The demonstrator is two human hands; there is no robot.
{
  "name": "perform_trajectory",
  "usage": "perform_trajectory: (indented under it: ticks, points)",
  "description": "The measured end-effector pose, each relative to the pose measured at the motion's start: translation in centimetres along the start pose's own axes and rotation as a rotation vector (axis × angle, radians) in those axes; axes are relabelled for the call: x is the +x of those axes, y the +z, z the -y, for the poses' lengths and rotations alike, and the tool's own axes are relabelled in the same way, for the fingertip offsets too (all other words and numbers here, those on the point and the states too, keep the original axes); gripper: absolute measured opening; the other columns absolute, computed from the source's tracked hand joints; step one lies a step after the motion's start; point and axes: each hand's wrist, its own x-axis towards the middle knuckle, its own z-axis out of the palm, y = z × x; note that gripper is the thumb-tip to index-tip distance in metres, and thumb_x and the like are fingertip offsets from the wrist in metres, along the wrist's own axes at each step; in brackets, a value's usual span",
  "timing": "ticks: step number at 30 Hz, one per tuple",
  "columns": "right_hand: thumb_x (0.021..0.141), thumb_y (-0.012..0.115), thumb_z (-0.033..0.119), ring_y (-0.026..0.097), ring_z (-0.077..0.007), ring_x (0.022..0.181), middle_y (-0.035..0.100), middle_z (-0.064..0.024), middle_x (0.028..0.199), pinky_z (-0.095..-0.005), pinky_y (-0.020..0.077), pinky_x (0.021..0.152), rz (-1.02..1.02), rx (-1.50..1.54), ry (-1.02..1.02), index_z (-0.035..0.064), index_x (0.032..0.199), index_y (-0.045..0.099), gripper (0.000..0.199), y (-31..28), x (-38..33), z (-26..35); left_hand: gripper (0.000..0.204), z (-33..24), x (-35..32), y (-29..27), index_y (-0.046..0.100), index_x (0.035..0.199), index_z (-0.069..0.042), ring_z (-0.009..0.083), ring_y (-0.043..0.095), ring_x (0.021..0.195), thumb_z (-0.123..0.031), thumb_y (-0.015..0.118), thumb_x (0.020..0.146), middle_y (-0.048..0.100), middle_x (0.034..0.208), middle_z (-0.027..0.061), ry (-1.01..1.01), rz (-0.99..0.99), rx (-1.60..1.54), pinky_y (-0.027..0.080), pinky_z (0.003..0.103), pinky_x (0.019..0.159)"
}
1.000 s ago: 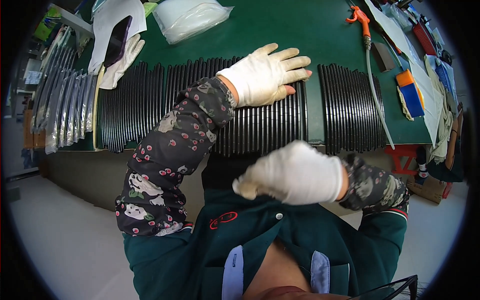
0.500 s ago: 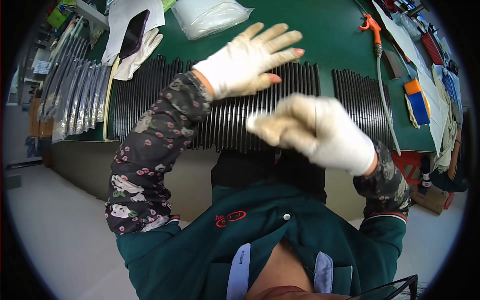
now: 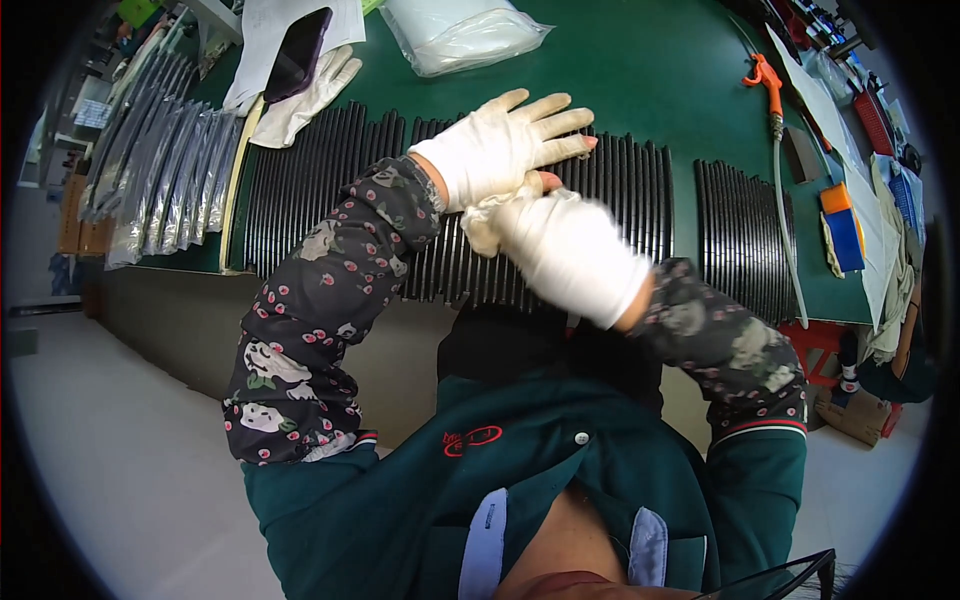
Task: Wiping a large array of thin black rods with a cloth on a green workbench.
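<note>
From where I stand, the far left has dark lengths in clear plastic sleeves (image 3: 175, 185), packed side by side. Next to them a phone (image 3: 300, 50) lies over a white paper (image 3: 262, 30) and a loose white glove (image 3: 310, 105), the glove just beyond the top ends of the left row of black rods (image 3: 285, 190). The person's flowered left sleeve (image 3: 325, 250) cuts across that row and hides much of it.

In the middle, the left hand (image 3: 495, 150), gloved, lies open with fingers spread over the middle row of black rods (image 3: 620, 190). The right hand (image 3: 560, 240), also gloved, is close under its thumb, fingers bunched but blurred; I can't tell whether they grip anything. Together they block the centre of that row. Beyond sits a bulky clear plastic bag (image 3: 460, 35).

Rightward, past a strip of bare table, comes the right row of black rods (image 3: 740, 240), with a pale hose (image 3: 785, 220) running down along its right side from an orange air gun (image 3: 765, 80). A grey block (image 3: 800, 155) and an orange-and-blue block (image 3: 843, 228) lie near it, then a red basket (image 3: 873, 120).

The table (image 3: 640, 80) is green; below are a pale floor (image 3: 130, 400), a red stool (image 3: 818, 350) and a cardboard box (image 3: 850, 418).
</note>
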Motion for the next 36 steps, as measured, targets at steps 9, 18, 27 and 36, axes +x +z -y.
perform_trajectory:
  ticks: [9,18,27,36]
  points:
    - [0.083,0.06,0.012,0.067,-0.0212,0.068,0.065,-0.0023,0.076,-0.0326,0.054,0.059,-0.165,0.19,-0.191,0.0098,0.091,0.062,0.009,-0.7,1.0,2.1,0.056,0.2,0.2,1.7,0.045,0.138,-0.012,0.0279,0.035,0.137,-0.027,0.061,0.087,0.038,0.147,0.0085,-0.065,-0.079,-0.087,0.032,0.048,0.111]
    - [0.088,0.063,0.026,0.066,-0.029,0.064,0.065,-0.0095,0.069,-0.0379,0.0523,0.058,0.246,0.665,-0.111,0.0135,0.091,0.064,0.013,-3.3,-1.3,3.7,0.063,1.0,-1.0,-0.2,0.04,0.143,-0.016,0.0311,0.025,0.142,-0.028,0.063,0.085,0.034,0.151,0.0076,-0.083,-0.142,-0.066,0.023,0.052,0.115]
    - [0.083,0.059,0.019,0.066,-0.0237,0.062,0.063,-0.0082,0.069,-0.0343,0.0512,0.054,0.037,0.2,-0.351,0.0131,0.086,0.06,0.007,2.4,1.1,5.1,0.059,2.7,-5.3,0.8,0.042,0.141,-0.011,0.0293,0.03,0.14,-0.027,0.06,0.087,0.034,0.151,0.0069,-0.184,-0.013,-0.087,0.028,0.048,0.114]
    - [0.087,0.055,0.017,0.063,-0.0249,0.06,0.062,-0.0065,0.07,-0.0381,0.0496,0.056,-0.057,0.082,-0.229,0.0082,0.092,0.056,0.01,3.4,5.4,3.8,0.062,3.0,-4.9,2.2,0.04,0.143,-0.016,0.0253,0.031,0.141,-0.03,0.061,0.086,0.036,0.15,0.0049,-0.156,-0.037,-0.044,0.029,0.047,0.113]
